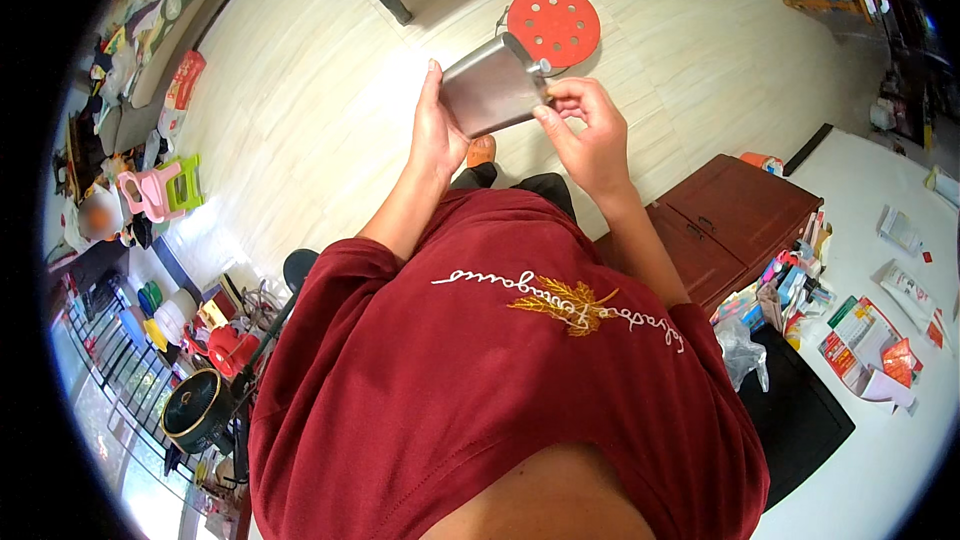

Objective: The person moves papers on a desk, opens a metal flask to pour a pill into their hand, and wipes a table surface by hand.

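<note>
Basically, we stand over a pale tiled floor [300, 110], w/ a white table [850, 230] to our R, bearing papers, tubes & misc. small items. Our maroon shirt [400, 370] fills the lower centre. A red-brown cabinet [735, 210] stands betw. us & the table. Ahead, a round red stool [553, 25] w/ a perforated seat sits on the floor, beyond the work. A flat metal flask [490, 90] is held up in front of us, above floor lvl, tilted, capped end to the R. Our L hand [437, 135] is clamped on the flask's L end, thumb along the edge. Our R hand [590, 135] is at the opp. end, thumb & forefinger close tog. beside the silver cap [542, 67]; we can't tell if they pinch anything.
</note>
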### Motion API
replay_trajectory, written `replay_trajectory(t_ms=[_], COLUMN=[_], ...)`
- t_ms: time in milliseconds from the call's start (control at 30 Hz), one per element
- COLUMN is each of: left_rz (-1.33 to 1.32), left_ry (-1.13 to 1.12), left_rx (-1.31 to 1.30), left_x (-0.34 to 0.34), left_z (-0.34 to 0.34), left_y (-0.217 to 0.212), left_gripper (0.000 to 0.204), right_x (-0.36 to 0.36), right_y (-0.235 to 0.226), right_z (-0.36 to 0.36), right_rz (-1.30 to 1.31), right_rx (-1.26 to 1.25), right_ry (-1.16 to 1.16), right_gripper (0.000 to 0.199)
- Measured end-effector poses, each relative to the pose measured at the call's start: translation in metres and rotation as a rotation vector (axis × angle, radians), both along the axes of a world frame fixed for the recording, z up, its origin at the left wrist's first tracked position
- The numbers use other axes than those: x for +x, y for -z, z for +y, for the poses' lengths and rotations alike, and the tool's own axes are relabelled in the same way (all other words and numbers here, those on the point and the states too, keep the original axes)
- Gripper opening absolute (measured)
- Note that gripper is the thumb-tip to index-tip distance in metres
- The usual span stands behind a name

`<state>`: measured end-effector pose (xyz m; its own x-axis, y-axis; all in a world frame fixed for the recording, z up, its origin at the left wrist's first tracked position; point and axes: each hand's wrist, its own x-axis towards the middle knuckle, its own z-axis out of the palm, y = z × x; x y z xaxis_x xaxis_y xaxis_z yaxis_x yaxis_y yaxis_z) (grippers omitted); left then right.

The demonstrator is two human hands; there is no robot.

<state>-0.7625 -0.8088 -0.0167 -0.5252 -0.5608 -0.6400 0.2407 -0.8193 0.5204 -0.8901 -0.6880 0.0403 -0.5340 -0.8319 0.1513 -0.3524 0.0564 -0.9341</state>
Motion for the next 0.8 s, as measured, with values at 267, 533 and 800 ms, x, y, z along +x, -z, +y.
replay_trajectory(t_ms=[267, 533, 800], left_rz=[-0.268, -0.37, -0.391], left_ry=[-0.012, 0.005, -0.081], left_rx=[-0.214, -0.39, -0.335], left_x=[-0.039, -0.068, -0.085], left_z=[0.004, 0.024, 0.04], left_y=[0.003, 0.006, 0.005], left_gripper=[0.056, 0.06, 0.061], right_x=[-0.034, -0.087, -0.117], right_y=[-0.017, -0.005, -0.007], right_z=[0.0, 0.008, 0.01], right_rz=[0.133, 0.578, 0.687], right_rx=[0.219, 0.224, 0.185], right_ry=[0.018, -0.093, -0.234], right_gripper=[0.029, 0.034, 0.03])
